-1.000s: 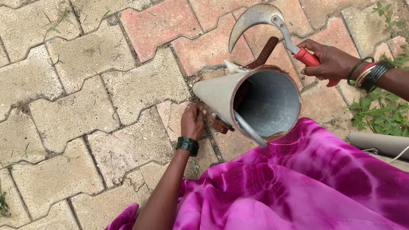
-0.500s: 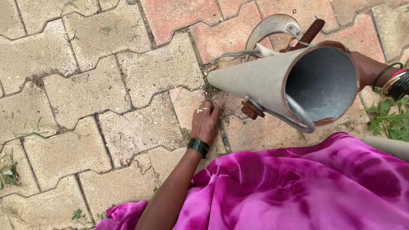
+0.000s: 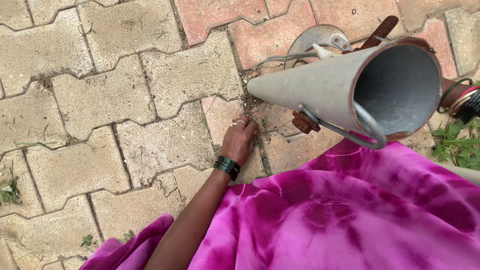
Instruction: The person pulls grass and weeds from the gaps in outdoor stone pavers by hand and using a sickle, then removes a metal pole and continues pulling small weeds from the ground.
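Observation:
My left hand (image 3: 239, 141), with a green bangle on the wrist and rings on the fingers, rests on the paving. Its bent fingertips press together into a dirt-filled joint (image 3: 257, 107) where small weeds grow; whether they pinch anything is hidden. A grey metal cone (image 3: 320, 90) lies across my lap in front of it, wide mouth towards me and narrow tip above the joint. Behind the cone the curved sickle blade (image 3: 315, 40) shows. Only my right wrist (image 3: 450, 92) with its bangles appears; the hand is hidden by the cone.
Interlocking pavers (image 3: 125, 100), grey and reddish, cover the ground. A rusty threaded rod (image 3: 382, 29) sticks out behind the cone, and a rusty nut (image 3: 302, 122) hangs under it. Green weeds (image 3: 457, 142) grow at the right. My pink garment (image 3: 350, 215) fills the lower right.
My left hand dropped from near the cone's tip to the paving joint. The sickle came down from its raised position and now sits behind the cone. The view moved closer.

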